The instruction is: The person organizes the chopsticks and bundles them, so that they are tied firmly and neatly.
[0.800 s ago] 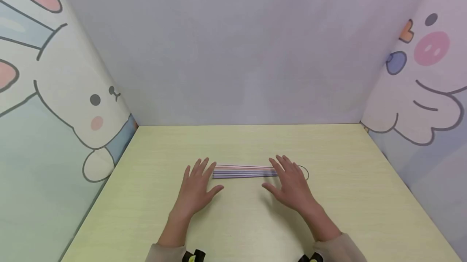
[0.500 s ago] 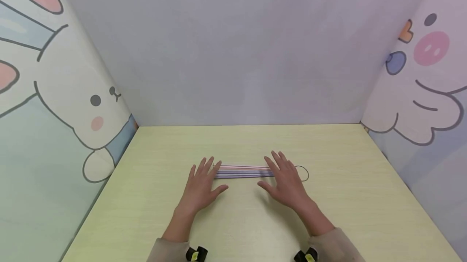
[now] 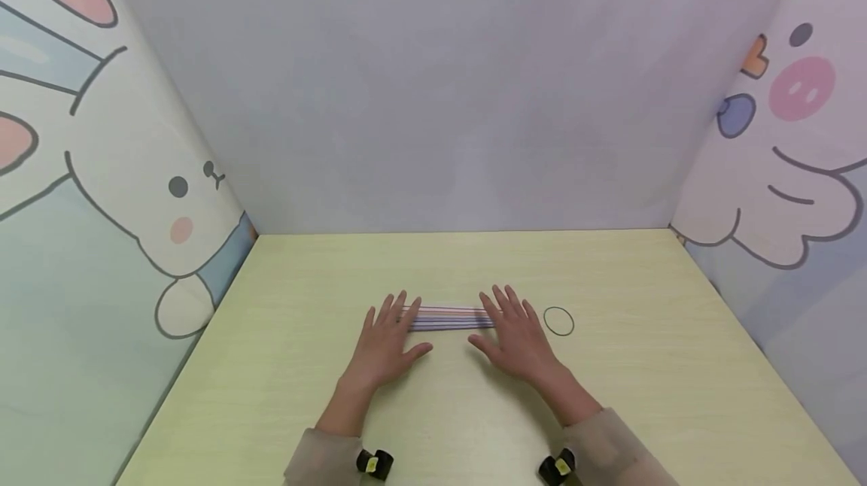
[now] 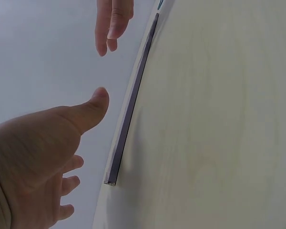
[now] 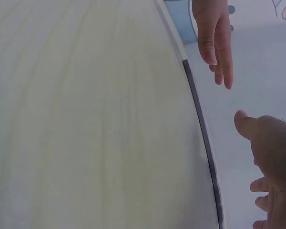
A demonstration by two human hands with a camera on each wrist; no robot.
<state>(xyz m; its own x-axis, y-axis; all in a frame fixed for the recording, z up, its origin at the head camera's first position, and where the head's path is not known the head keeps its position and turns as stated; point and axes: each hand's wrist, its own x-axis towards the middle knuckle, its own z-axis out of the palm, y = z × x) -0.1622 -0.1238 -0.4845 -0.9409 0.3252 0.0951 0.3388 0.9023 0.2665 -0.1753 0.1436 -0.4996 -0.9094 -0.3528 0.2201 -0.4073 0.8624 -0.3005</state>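
A long, narrow bundle [image 3: 450,318] with lengthwise lilac, pink and white stripes lies crosswise on the table. My left hand [image 3: 382,347] is held over its left end, fingers extended and thumb spread. Over the right end, my right hand [image 3: 517,343] is in a similar pose, palm down. Both hands cover the bundle's ends in the head view. From the side, the left wrist view shows its long dark purple edge [image 4: 131,105], with the fingers raised above the table. Just right of the right hand lies a thin dark green ring [image 3: 558,321].
The pale wooden table [image 3: 643,381] meets a plain grey-lilac backdrop [image 3: 447,95] at its far edge. Side panels with a cartoon rabbit [image 3: 135,192] and a cartoon pig [image 3: 792,170] flank it. Black straps [image 3: 375,464] show at the sleeve cuffs.
Both hands have moved inward, toward each other, over the bundle. The whole ring now shows beside the right hand, which partly hid it before. The bundle has stayed in place.
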